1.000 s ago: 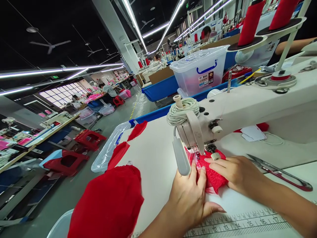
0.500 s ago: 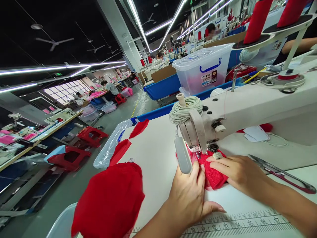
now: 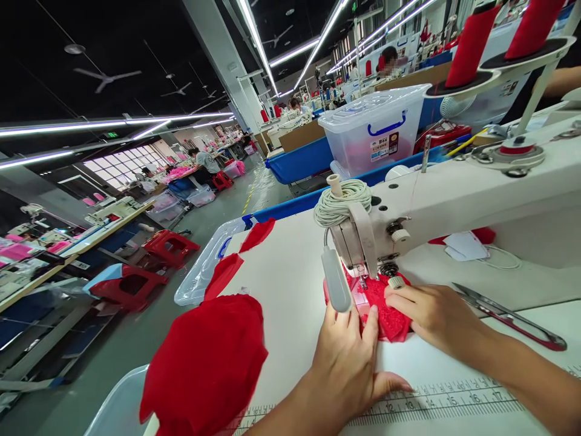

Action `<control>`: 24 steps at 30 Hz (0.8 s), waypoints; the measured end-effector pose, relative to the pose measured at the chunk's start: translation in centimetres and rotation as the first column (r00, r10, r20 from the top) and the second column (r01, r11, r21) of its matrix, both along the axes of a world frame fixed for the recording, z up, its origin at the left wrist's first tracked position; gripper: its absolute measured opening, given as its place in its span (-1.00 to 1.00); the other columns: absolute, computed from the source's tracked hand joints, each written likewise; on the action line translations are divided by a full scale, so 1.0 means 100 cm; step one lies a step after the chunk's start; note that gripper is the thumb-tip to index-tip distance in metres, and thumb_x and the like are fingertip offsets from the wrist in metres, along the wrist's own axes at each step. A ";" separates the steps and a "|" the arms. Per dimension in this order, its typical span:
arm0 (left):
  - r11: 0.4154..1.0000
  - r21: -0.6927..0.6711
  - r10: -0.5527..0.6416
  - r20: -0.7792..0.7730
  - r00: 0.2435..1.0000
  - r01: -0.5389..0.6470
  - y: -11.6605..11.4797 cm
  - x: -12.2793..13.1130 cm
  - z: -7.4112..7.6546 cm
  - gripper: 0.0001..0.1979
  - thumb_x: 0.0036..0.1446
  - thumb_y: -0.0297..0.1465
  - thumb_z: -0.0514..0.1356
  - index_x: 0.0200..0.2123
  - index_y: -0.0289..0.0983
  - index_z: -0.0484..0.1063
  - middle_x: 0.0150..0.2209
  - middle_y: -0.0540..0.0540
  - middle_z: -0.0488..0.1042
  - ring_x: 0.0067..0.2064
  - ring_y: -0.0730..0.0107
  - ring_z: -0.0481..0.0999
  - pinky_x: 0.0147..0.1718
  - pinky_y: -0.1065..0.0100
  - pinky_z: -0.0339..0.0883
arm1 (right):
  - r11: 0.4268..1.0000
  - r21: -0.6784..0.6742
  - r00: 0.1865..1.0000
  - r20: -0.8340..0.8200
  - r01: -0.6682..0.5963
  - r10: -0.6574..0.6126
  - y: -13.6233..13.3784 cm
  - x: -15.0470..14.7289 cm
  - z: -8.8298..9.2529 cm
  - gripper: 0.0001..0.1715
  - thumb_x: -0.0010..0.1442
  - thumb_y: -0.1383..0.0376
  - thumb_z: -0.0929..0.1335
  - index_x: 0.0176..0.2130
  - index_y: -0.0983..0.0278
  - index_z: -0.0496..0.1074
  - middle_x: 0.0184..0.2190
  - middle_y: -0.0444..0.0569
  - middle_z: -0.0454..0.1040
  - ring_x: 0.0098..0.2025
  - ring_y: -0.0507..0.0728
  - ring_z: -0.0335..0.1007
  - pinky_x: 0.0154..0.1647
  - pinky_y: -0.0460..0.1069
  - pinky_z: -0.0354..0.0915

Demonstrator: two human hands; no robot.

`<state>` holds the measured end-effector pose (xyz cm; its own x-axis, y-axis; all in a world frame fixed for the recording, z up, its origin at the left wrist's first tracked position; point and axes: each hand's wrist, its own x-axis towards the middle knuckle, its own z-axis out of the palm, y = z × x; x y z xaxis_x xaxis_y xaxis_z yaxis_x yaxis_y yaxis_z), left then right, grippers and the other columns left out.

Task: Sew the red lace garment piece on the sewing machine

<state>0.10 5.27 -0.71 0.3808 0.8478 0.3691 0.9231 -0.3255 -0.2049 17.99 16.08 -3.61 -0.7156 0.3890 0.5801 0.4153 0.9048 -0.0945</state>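
The red lace piece lies flat on the white table under the foot of the sewing machine, toward the table's near edge. My left hand presses it down with spread fingers, gripping nothing. My right hand rests flat on its right side, fingertips at the machine's foot. Scissors lie near the right edge; a red cloth pile sits at the near-left corner.

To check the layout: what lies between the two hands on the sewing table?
In the head view, red lace fabric lies between left hand and right hand; both touch it.
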 end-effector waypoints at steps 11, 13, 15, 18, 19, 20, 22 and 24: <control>0.999 0.021 -0.027 0.007 1.000 0.027 0.008 0.000 -0.001 -0.05 0.10 0.28 -0.26 0.11 -0.40 0.34 -0.01 -0.33 0.47 -0.03 0.00 0.42 -0.07 0.06 0.28 | 0.998 -0.049 0.996 0.087 0.029 -0.025 0.005 0.001 0.005 -0.52 -0.08 0.62 0.17 -0.25 0.23 0.41 -0.35 -0.09 0.50 -0.51 0.07 0.32 -0.56 -0.02 0.05; 0.997 0.015 -0.081 0.012 0.997 0.081 0.011 0.001 -0.002 -0.07 0.14 0.25 -0.26 0.11 -0.41 0.34 -0.04 -0.30 0.47 -0.01 0.04 0.42 -0.04 0.12 0.28 | 0.998 -0.063 0.995 0.096 0.021 -0.015 0.005 0.001 0.005 -0.50 -0.10 0.59 0.19 -0.21 0.22 0.41 -0.28 -0.08 0.51 -0.48 0.08 0.34 -0.54 -0.02 0.10; 0.995 -0.004 -0.097 0.023 0.995 0.097 0.012 0.002 -0.003 -0.10 0.16 0.23 -0.24 0.07 -0.43 0.37 -0.11 -0.30 0.49 -0.07 0.06 0.44 -0.09 0.15 0.32 | 0.998 -0.069 0.997 0.076 -0.003 0.008 0.004 0.001 0.006 -0.50 -0.09 0.58 0.21 -0.19 0.20 0.41 -0.26 -0.09 0.53 -0.45 0.08 0.37 -0.52 -0.03 0.13; 0.998 -0.015 -0.064 0.009 0.998 0.065 0.011 0.004 -0.005 -0.19 0.20 0.17 -0.14 0.00 -0.47 0.41 -0.15 -0.32 0.50 -0.13 0.04 0.46 -0.15 0.11 0.35 | 0.995 -0.078 0.997 0.040 -0.067 0.070 0.001 0.000 0.007 -0.52 -0.07 0.61 0.20 -0.23 0.20 0.42 -0.25 -0.11 0.54 -0.42 0.06 0.39 -0.50 -0.06 0.14; 0.998 -0.016 -0.053 0.004 0.999 0.053 0.011 0.005 -0.005 -0.23 0.20 0.14 -0.08 -0.01 -0.47 0.41 -0.15 -0.32 0.50 -0.14 0.03 0.46 -0.17 0.09 0.36 | 0.993 -0.088 0.997 0.030 -0.074 0.077 0.000 -0.001 0.006 -0.52 -0.08 0.61 0.20 -0.25 0.20 0.42 -0.26 -0.11 0.54 -0.42 0.05 0.39 -0.49 -0.07 0.15; 0.999 -0.012 -0.043 0.011 0.999 0.043 0.011 0.006 -0.004 -0.28 0.19 0.10 -0.02 -0.01 -0.48 0.41 -0.16 -0.32 0.50 -0.15 0.02 0.46 -0.19 0.09 0.37 | 0.992 -0.103 0.997 0.023 -0.074 0.077 -0.001 -0.002 0.006 -0.52 -0.08 0.62 0.19 -0.25 0.20 0.43 -0.28 -0.11 0.54 -0.41 0.05 0.39 -0.49 -0.08 0.16; 1.000 -0.002 -0.022 0.061 0.998 0.023 0.012 0.007 -0.004 -0.42 0.17 -0.01 0.09 -0.07 -0.45 0.43 -0.23 -0.27 0.49 -0.21 0.04 0.46 -0.28 0.10 0.39 | 0.987 -0.147 0.998 0.011 -0.059 0.062 -0.002 -0.003 0.005 -0.51 -0.07 0.62 0.19 -0.25 0.20 0.42 -0.31 -0.12 0.53 -0.40 0.05 0.40 -0.47 -0.09 0.17; 1.000 0.000 -0.016 0.166 0.986 0.016 0.016 0.006 -0.003 -0.68 0.21 -0.22 0.08 -0.23 -0.37 0.47 -0.33 -0.20 0.48 -0.31 0.14 0.45 -0.39 0.16 0.38 | 0.977 -0.206 0.999 -0.005 -0.051 0.052 -0.003 -0.003 0.005 -0.54 -0.02 0.61 0.19 -0.24 0.19 0.42 -0.33 -0.13 0.52 -0.39 0.06 0.41 -0.45 -0.09 0.19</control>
<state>0.74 6.86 -1.04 0.3278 0.8428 0.4269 0.9390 -0.3403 -0.0492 17.65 15.82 -3.12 -0.7381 0.4628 0.4909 0.3688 0.8861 -0.2809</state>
